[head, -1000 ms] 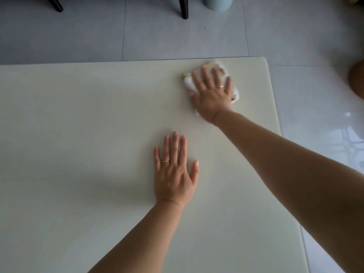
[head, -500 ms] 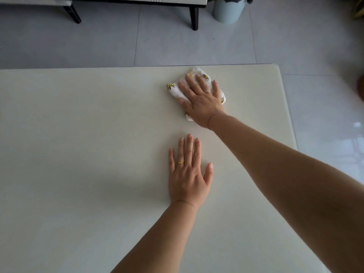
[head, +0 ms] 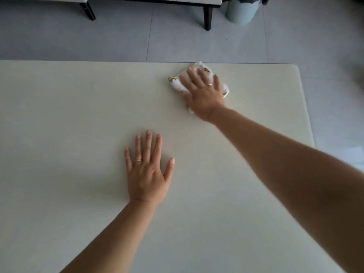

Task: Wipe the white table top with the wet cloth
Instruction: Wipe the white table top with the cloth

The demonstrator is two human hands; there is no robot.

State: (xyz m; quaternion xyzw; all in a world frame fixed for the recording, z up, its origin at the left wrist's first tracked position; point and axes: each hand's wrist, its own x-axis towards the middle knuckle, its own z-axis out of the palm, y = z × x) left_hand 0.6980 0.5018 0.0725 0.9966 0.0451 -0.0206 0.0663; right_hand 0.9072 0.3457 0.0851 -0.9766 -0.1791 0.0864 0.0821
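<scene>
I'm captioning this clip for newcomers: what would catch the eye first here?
The right hand, stretched to the far edge of the white table top, presses a white cloth with yellow print flat under straight fingers. Nearer, the left hand lies spread on the table, a gold ring on one finger.

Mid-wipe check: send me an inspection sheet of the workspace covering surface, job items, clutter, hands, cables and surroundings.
Surface: white table top, matte; no stains or wet streaks can be made out.
Job's things: cloth, white with yellow print, bunched up, lying at the far edge toward the right corner.
Clutter: nothing seen.
Hands: right hand presses down on the cloth with fingers spread; left hand rests palm down on the table, nearer the person and apart from the cloth.
Cables: nothing seen.
Surroundings: grey tiled floor; pale blue bin with a dark liner and dark furniture legs beyond the table.
</scene>
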